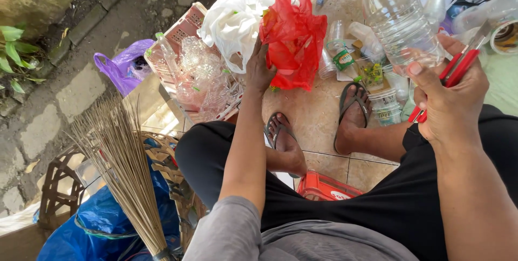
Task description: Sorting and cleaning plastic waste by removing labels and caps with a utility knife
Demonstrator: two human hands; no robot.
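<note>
Left hand pinches a crumpled red plastic bag, far centre above the tiled floor; likely light, limp, slippery, best gathered at its neck. Right hand, grip closed around red-handled scissors, also steadies a clear plastic bottle: light, crushable.

Bare tan floor tiles between your sandalled feet give you room. Far ahead, a hanging red plastic bag and a big clear plastic bottle block you; a pink crate of clear cups walls the left.
</note>
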